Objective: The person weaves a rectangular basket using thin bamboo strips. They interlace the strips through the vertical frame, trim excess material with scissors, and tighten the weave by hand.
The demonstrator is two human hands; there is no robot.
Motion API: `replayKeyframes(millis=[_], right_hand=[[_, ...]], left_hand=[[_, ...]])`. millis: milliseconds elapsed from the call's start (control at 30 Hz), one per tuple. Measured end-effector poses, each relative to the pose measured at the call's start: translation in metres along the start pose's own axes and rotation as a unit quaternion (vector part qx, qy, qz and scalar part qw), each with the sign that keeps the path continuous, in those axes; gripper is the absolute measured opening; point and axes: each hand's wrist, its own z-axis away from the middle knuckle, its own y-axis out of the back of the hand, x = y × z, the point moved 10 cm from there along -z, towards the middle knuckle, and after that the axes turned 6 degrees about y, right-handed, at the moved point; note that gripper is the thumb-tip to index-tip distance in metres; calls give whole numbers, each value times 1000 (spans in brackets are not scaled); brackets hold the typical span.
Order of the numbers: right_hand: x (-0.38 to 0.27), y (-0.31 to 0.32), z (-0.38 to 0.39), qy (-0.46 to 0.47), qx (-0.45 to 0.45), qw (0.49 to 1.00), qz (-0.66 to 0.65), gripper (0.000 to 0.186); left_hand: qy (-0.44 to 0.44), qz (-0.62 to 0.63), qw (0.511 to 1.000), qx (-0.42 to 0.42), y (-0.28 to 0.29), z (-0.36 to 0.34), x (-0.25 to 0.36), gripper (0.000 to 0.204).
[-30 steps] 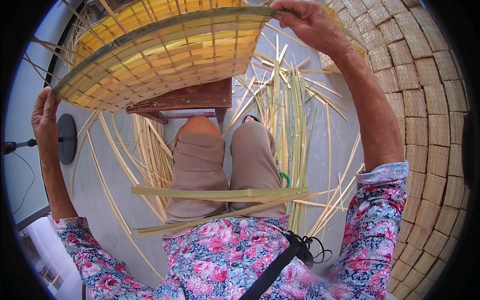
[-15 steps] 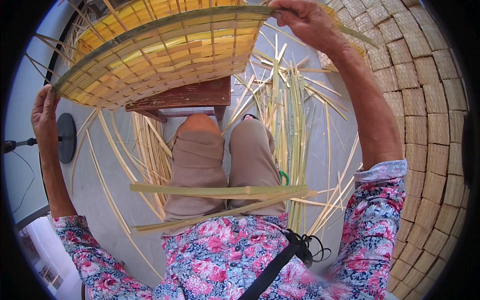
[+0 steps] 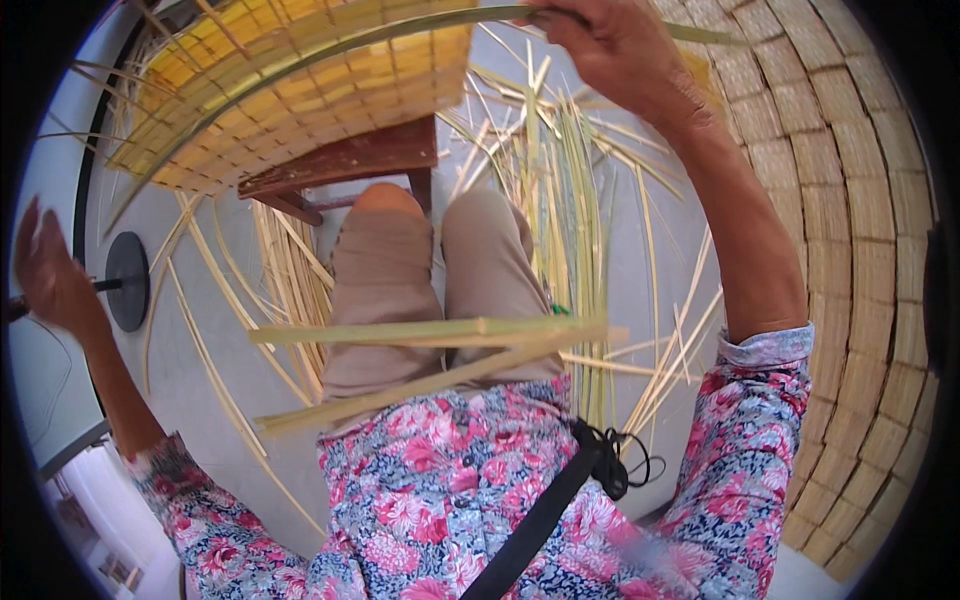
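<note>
A woven yellow bamboo basket (image 3: 330,115) rests tilted on a low reddish-brown wooden stool (image 3: 345,160) beyond my knees. In front of its weave curves a long green bamboo strip (image 3: 290,72). My right hand (image 3: 615,50) is closed on that strip near its right end, which sticks out past the hand. The strip's left end hangs free near the basket's lower left corner. My left hand (image 3: 55,275) is off to the left, apart from strip and basket, fingers stretched and a little blurred. Two split bamboo pieces (image 3: 430,332) lie across my thighs.
Many loose bamboo strips (image 3: 570,200) are strewn on the grey floor right of my legs, with a bundle (image 3: 285,260) on the left. A round black base (image 3: 128,280) stands at the left. Stacked woven straw-coloured blocks (image 3: 850,260) line the right side.
My left hand has let go of the strip's left end and moved down and left. That end has come away from the basket's edge. My right hand still grips the strip.
</note>
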Motion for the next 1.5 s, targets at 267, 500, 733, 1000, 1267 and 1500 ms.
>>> replayKeyframes(millis=[267,500,733,1000,1267,1500], right_hand=[[-59,-76,11,-34,-83,996,-19,22],[-27,-75,46,-129,-73,989,-24,24],[8,-65,72,-142,-20,987,-74,21],[53,-14,197,-134,241,961,-15,19],[95,-252,653,-678,-50,730,-70,19],[59,-329,660,-714,-167,680,-14,33]], left_hand=[[-280,-77,940,-179,-190,54,281,25],[-158,-28,941,-298,-236,69,294,12],[-44,64,913,-401,-294,67,296,12],[111,83,855,-500,-326,110,241,15],[250,75,761,-593,-319,145,183,21],[267,55,738,-617,-300,139,173,25]])
